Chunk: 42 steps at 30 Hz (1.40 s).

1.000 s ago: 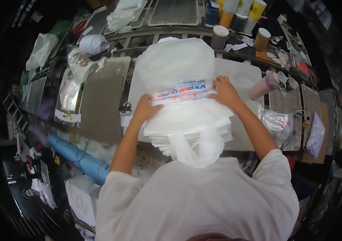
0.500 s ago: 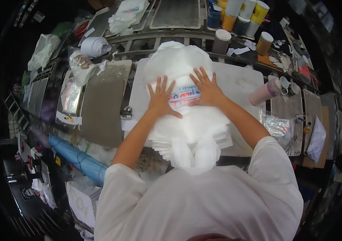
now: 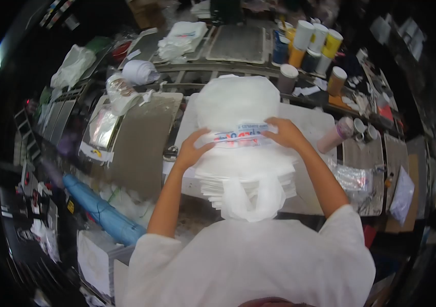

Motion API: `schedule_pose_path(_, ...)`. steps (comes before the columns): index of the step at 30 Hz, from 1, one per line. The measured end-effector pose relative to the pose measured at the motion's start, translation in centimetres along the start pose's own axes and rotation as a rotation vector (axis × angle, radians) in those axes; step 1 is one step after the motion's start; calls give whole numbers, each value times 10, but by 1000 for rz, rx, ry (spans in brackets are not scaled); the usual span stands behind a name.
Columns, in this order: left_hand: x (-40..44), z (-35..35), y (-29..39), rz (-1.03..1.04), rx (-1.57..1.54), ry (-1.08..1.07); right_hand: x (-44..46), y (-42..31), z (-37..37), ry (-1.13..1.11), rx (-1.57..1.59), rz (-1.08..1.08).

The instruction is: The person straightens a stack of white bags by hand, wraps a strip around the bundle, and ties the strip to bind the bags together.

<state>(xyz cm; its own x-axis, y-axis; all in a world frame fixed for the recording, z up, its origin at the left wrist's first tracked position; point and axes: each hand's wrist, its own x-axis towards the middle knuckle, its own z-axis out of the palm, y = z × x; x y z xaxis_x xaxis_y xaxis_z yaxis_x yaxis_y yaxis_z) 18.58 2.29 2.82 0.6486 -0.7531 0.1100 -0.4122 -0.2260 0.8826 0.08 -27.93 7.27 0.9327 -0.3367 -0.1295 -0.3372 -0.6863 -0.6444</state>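
Note:
A thick stack of white printed plastic bags [image 3: 238,100] lies in front of me, its layered edges and loop handles hanging towards my shirt. Across its middle runs a fold or band with blue and red lettering. My left hand [image 3: 195,147] grips the left end of this printed part, thumb below and fingers above. At the right end, my right hand [image 3: 283,133] holds it in the same way, fingers bent over the top. The undersides of the bags are hidden.
Beneath the stack is a pale board [image 3: 310,115]. A pink bottle [image 3: 335,134] and cups [image 3: 365,130] stand to the right. Several ink jars [image 3: 305,36] are at the back. A grey board [image 3: 143,138] and a blue roll [image 3: 103,207] lie to the left.
My hands were spread flat on the bags; now they have moved outward to the sides of the printed part with fingers bent round it. The camera view has tilted up slightly.

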Motion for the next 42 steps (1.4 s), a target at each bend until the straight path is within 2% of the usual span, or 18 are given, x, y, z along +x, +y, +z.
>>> schedule_pose_path(5, -139, 7, -139, -672, -433, 414, -21, -27, -2, -154, -125, -215)
schedule_pose_path(7, -205, 36, -193, -840, -326, 345, -32, -74, -10, -361, -21, -205)
schedule_pose_path(8, -244, 60, -236, -807, -246, 336, -26, -83, -7, -380, -36, -231)
schedule_pose_path(9, -285, 73, -270, -536, 273, -144, -16, -89, -3, -388, -37, -236)
schedule_pose_path(10, -323, 85, -301, -91, 756, -395, 0, -92, 4, -407, -157, -228)
schedule_pose_path(11, -347, 99, -310, -68, 765, -447, 17, -91, 11, -416, -277, -219)
schedule_pose_path(13, -386, 115, -317, -348, 524, -451, 57, -64, 41, -420, -333, -169)
schedule_pose_path(15, -403, 119, -321, -464, 377, -408, 85, -43, 65, -445, -688, -226)
schedule_pose_path(19, -400, 108, -326, -615, 165, -318, 72, -21, 88, -159, -518, -165)
schedule_pose_path(22, -376, 92, -287, -1216, -200, -97, 71, -14, 86, -189, -357, -139)
schedule_pose_path(26, -343, 63, -278, -1121, -107, -66, 61, -11, 86, -101, -160, -96)
schedule_pose_path(29, -330, 62, -296, -834, 166, -129, 58, -2, 95, 22, -173, -182)
schedule_pose_path(31, -316, 64, -301, -919, 104, -94, 63, 7, 95, -11, -40, -180)
schedule_pose_path(34, -307, 82, -331, -825, 61, -141, 62, 12, 95, -38, 37, -80)
schedule_pose_path(38, -301, 87, -304, -575, 210, -268, 73, 32, 120, 151, -135, -212)
schedule_pose_path(39, -305, 90, -298, -588, 300, -367, 73, 32, 119, 169, -143, -207)
schedule_pose_path(41, -315, 108, -354, -715, 123, -325, 74, 37, 115, 114, -22, -185)
schedule_pose_path(42, -332, 109, -343, -831, 9, -252, 70, 36, 115, 124, 16, -195)
